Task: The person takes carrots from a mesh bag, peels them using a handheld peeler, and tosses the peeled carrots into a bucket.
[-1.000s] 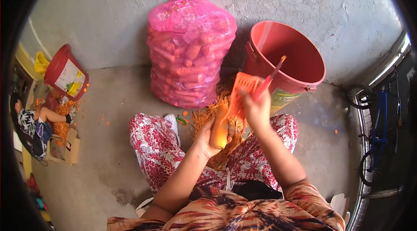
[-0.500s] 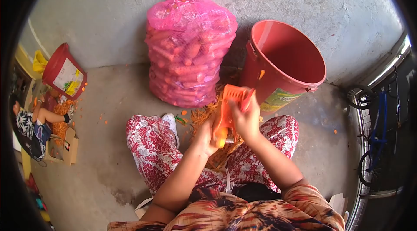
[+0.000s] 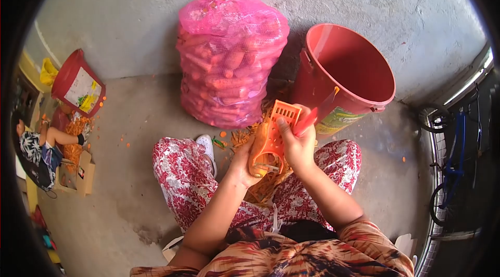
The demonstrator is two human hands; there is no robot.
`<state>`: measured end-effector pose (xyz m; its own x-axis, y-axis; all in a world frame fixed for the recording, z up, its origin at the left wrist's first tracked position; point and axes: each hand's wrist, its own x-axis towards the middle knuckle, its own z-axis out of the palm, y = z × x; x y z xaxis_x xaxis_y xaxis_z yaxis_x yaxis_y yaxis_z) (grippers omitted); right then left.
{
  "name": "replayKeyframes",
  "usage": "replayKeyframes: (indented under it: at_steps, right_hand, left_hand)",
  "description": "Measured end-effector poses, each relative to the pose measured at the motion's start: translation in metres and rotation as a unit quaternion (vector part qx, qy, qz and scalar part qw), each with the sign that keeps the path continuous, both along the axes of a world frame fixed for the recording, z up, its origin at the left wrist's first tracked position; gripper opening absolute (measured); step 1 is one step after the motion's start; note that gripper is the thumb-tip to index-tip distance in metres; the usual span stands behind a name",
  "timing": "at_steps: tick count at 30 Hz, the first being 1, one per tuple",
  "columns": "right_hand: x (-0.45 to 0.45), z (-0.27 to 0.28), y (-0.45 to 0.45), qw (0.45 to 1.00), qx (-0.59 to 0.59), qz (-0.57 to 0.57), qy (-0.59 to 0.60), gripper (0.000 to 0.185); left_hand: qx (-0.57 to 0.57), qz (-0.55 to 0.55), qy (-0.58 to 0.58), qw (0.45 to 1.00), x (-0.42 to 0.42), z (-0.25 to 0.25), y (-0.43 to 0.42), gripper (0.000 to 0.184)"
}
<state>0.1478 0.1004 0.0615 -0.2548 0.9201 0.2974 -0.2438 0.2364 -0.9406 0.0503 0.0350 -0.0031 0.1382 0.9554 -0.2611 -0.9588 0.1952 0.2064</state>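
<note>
My left hand is wrapped round a carrot held over my lap. My right hand grips an orange slotted peeler, whose bladed end lies on the carrot's near end. The same hand also holds a red-handled knife, its blade pointing up and away towards the red bucket. Beneath both hands, orange peelings are heaped between my legs.
A pink mesh sack of carrots stands against the wall, beside a large red bucket. At the left, another person sits near a smaller red bucket and cardboard box. A blue bicycle is at the right.
The peeler has come down from above the carrot onto its near end, and my right hand has moved nearer my left. The knife has moved with it. The view has shifted slightly.
</note>
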Motion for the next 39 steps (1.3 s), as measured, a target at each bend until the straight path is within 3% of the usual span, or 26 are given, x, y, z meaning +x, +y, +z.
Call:
replayKeyframes:
  at_steps: [5, 8, 11, 13, 15, 17, 18, 20, 22, 24, 25, 27, 30, 34, 36, 37, 38, 39]
  right_hand:
    - [0.002, -0.006, -0.007, 0.999, 0.016, -0.005, -0.042, 0.025]
    - [0.004, -0.011, -0.004, 0.996, 0.036, -0.018, -0.085, 0.023]
    - [0.005, -0.016, 0.001, 0.995, 0.033, -0.019, -0.093, 0.022]
    - [0.004, -0.020, 0.011, 0.998, 0.007, -0.014, -0.062, 0.021]
    - [0.014, -0.045, 0.068, 0.987, 0.054, -0.130, -0.077, 0.021]
    - [0.026, -0.045, 0.109, 0.928, 0.133, -0.287, -0.198, 0.016]
    - [0.029, -0.041, 0.117, 0.935, 0.112, -0.299, -0.152, 0.014]
    - [0.029, -0.037, 0.115, 0.964, 0.062, -0.253, -0.059, 0.015]
    - [0.018, -0.034, 0.091, 0.992, 0.001, -0.121, 0.031, 0.017]
    - [0.011, -0.014, 0.048, 0.998, -0.024, -0.037, -0.042, 0.023]
    - [0.004, -0.005, 0.027, 0.998, -0.063, -0.006, -0.005, 0.025]
    - [-0.001, -0.011, 0.008, 0.999, -0.033, 0.033, -0.020, 0.026]
    - [-0.004, -0.022, -0.002, 0.993, 0.053, -0.009, -0.107, 0.025]
    - [-0.001, -0.023, 0.001, 0.988, 0.087, -0.023, -0.128, 0.026]
    - [0.002, -0.029, 0.004, 0.988, 0.085, -0.028, -0.122, 0.026]
    - [0.002, -0.046, 0.025, 0.980, 0.148, -0.090, -0.102, 0.026]
    - [0.009, -0.048, 0.049, 0.969, 0.145, -0.148, -0.137, 0.026]
    - [0.017, -0.051, 0.073, 0.970, 0.049, -0.167, -0.169, 0.023]
  left_hand:
    - [-0.041, 0.035, -0.022, 0.998, 0.012, 0.008, 0.009, 0.033]
    - [0.056, -0.025, -0.015, 0.998, 0.009, 0.002, 0.006, 0.032]
    - [-0.089, 0.016, 0.102, 0.991, 0.013, 0.019, 0.007, 0.035]
    - [-0.061, -0.038, 0.137, 0.988, 0.004, 0.009, 0.002, 0.036]
    - [-0.052, -0.096, 0.135, 0.985, 0.011, 0.009, -0.009, 0.042]
    - [-0.050, -0.095, 0.139, 0.984, 0.021, 0.007, -0.026, 0.045]
    - [-0.041, -0.092, 0.138, 0.985, 0.020, 0.006, -0.029, 0.045]
    - [-0.107, -0.065, 0.056, 0.991, 0.011, -0.001, -0.022, 0.045]
    - [-0.103, -0.037, 0.038, 0.993, 0.001, -0.011, -0.011, 0.041]
    - [-0.079, -0.031, 0.045, 0.995, -0.005, -0.006, -0.004, 0.038]
    - [-0.078, -0.015, 0.038, 0.996, -0.004, 0.001, 0.000, 0.036]
    - [-0.078, 0.015, 0.025, 0.997, 0.003, 0.016, 0.004, 0.033]
    - [-0.019, -0.003, 0.016, 1.000, 0.001, -0.005, 0.008, 0.030]
    - [-0.155, -0.001, -0.012, 0.988, 0.007, 0.004, 0.007, 0.032]
    - [-0.128, -0.059, 0.001, 0.990, 0.007, -0.001, 0.003, 0.034]
    - [-0.114, -0.087, 0.008, 0.990, 0.007, -0.004, -0.002, 0.035]
    - [-0.100, -0.115, 0.015, 0.988, 0.008, -0.006, -0.007, 0.036]
    - [-0.060, -0.137, 0.028, 0.988, 0.011, -0.007, -0.011, 0.038]
